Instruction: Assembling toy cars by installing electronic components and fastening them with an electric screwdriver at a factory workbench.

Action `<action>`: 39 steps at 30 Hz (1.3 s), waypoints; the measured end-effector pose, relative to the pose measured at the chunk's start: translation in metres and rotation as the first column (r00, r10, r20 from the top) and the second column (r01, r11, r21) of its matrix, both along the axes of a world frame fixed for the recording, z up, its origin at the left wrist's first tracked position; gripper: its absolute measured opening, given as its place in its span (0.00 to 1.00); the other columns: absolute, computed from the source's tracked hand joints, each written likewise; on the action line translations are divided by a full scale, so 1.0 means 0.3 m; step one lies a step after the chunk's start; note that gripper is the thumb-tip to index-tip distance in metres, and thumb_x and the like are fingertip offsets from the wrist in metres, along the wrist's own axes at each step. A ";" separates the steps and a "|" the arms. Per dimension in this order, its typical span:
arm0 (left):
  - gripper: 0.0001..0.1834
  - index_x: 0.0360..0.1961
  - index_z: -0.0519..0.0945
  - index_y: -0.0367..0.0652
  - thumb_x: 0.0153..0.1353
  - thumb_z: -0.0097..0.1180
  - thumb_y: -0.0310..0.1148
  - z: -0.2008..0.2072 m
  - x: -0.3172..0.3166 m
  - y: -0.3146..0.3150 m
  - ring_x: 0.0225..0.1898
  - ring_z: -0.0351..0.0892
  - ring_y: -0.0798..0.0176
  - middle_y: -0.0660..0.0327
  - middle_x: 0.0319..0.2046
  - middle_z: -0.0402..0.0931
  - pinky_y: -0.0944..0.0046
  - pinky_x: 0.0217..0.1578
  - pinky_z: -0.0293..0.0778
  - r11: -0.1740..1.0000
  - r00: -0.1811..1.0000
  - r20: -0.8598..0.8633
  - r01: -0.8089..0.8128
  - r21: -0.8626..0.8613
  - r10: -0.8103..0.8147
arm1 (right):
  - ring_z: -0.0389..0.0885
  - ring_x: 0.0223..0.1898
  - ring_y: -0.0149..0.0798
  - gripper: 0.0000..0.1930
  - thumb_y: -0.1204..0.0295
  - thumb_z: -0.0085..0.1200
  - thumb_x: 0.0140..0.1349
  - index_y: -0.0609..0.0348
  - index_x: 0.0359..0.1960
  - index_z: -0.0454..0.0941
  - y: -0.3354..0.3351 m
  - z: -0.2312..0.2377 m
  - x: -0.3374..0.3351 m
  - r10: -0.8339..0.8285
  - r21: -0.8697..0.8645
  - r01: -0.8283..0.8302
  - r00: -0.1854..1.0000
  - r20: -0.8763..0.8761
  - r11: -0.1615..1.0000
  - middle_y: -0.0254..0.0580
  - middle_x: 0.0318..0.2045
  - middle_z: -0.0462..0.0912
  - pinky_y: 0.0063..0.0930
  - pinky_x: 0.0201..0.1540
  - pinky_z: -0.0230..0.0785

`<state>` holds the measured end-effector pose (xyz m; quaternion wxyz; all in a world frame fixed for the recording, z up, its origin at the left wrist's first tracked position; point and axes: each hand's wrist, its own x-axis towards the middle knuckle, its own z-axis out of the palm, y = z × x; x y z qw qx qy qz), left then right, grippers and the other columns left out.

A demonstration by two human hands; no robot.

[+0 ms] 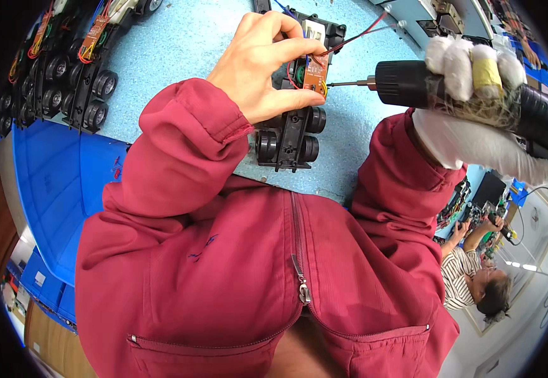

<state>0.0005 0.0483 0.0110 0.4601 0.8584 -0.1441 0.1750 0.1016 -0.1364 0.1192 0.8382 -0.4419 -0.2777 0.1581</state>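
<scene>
My bare left hand (252,66) pinches a small brown circuit board (315,74) between thumb and fingers, over a black toy-vehicle chassis (290,140). Blue, red, yellow and dark wires run from the board. The chassis has black wheels at its near end; my hand hides part of its middle. My right hand (459,68), in a white glove with yellow on one finger, is wrapped round a black electric screwdriver (403,83). Its thin bit points left, the tip at the board's right edge; whether it touches a screw I cannot tell.
More wheeled chassis (88,94) with boards and wires stand at the far left of the light-blue table (355,138). A blue bin (50,189) sits below the table's left edge. On the right, a person in a striped top (459,277) works at another bench.
</scene>
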 end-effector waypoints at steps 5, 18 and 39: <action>0.31 0.46 0.78 0.42 0.36 0.72 0.33 0.000 0.008 0.002 0.42 0.66 0.57 0.57 0.40 0.68 0.61 0.46 0.65 0.997 0.997 -0.019 0.075 -0.035 -0.075 | 0.68 0.10 0.29 0.31 0.32 0.41 0.53 0.51 0.30 0.63 0.063 -0.082 -0.013 -0.170 0.180 0.131 0.961 0.218 0.975 0.28 0.14 0.68 0.26 0.17 0.65; 0.31 0.46 0.77 0.42 0.36 0.71 0.32 -0.008 0.016 -0.001 0.42 0.65 0.56 0.58 0.40 0.67 0.60 0.46 0.64 0.992 0.995 0.003 0.102 -0.069 -0.102 | 0.57 0.08 0.28 0.42 0.18 0.47 0.20 0.45 0.13 0.53 0.089 -0.036 -0.040 0.162 0.039 -0.165 0.985 0.066 0.986 0.26 0.09 0.57 0.22 0.14 0.46; 0.53 0.62 0.52 0.41 0.32 0.66 0.26 0.031 -0.098 -0.189 0.50 0.61 0.38 0.43 0.47 0.58 0.51 0.52 0.63 0.909 0.883 -0.271 -0.412 -0.058 0.383 | 0.61 0.08 0.35 0.48 0.20 0.43 0.34 0.64 0.24 0.63 0.126 -0.037 -0.246 -0.243 0.045 0.239 0.949 0.201 0.970 0.37 0.12 0.62 0.28 0.10 0.56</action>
